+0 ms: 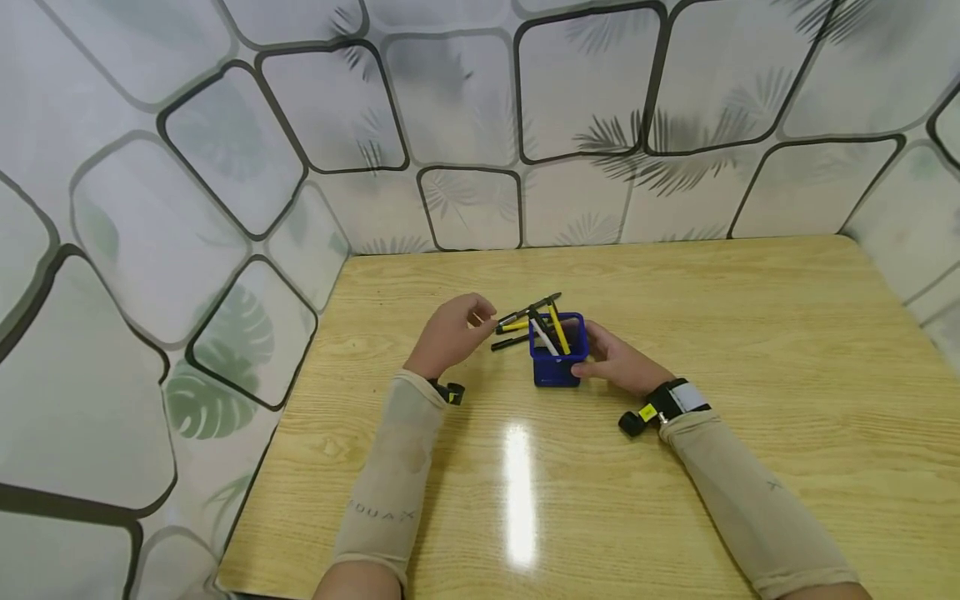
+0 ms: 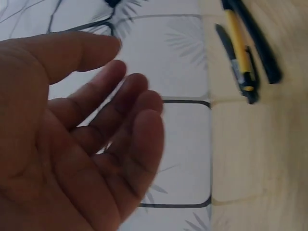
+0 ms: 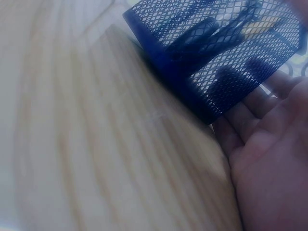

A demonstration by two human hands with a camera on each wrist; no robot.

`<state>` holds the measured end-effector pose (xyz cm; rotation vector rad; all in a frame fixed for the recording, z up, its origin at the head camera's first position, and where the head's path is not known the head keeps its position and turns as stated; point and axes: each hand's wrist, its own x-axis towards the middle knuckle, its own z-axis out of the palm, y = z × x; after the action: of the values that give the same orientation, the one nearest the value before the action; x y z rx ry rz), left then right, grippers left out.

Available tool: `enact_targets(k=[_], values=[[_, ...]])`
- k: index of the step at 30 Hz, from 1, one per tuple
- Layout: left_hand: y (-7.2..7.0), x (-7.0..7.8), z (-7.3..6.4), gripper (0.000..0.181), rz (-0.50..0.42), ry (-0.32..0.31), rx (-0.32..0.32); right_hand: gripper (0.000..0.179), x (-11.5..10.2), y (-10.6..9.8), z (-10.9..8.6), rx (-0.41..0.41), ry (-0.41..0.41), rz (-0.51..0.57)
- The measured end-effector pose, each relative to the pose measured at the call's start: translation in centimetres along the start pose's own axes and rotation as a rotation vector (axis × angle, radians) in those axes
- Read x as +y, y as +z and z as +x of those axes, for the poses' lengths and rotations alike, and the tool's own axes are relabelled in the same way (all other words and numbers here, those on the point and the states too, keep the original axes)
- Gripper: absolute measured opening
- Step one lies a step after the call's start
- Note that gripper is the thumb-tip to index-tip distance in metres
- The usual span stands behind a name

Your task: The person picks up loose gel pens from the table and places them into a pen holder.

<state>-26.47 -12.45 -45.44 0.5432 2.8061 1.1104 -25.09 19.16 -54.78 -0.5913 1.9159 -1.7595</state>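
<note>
Right wrist; blue mesh holder [image 3: 224, 57]

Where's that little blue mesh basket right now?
In the head view, the blue mesh basket is near the middle of the wooden table, just right of the loose pens, with the right hand holding its right side.
</note>
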Motion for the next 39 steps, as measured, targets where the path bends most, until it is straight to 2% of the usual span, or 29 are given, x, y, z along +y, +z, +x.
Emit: enact_targets(k=[5, 11, 20, 28, 32, 39], values=[[1.6, -1.2, 0.6, 0.013, 0.102, -0.109, -0.106, 0.080, 0.1, 0.0, 0.0, -0.002, -0.011, -0.003], [3.1, -2.4, 0.9, 0.022, 0.160, -0.191, -0.159, 0.082, 0.1, 0.0, -0.1, -0.002, -0.016, -0.006], [4.1, -3.2, 1.0, 0.015, 0.205, -0.188, -0.181, 0.083, 0.0, 0.1, -0.2, 0.000, 0.014, -0.017], [3.5, -3.0, 1.3, 0.014, 0.195, -0.183, -0.187, 0.080, -0.2, -0.1, 0.1, 0.011, 0.003, -0.027], [2.8, -2.6, 1.0, 0.015, 0.158, -0.183, -0.165, 0.084, -0.1, -0.1, 0.0, 0.008, 0.014, -0.024], [1.5, -1.5, 0.5, 0.006, 0.004, -0.095, -0.022, 0.084, 0.0, -0.1, 0.0, 0.011, 0.006, -0.026]])
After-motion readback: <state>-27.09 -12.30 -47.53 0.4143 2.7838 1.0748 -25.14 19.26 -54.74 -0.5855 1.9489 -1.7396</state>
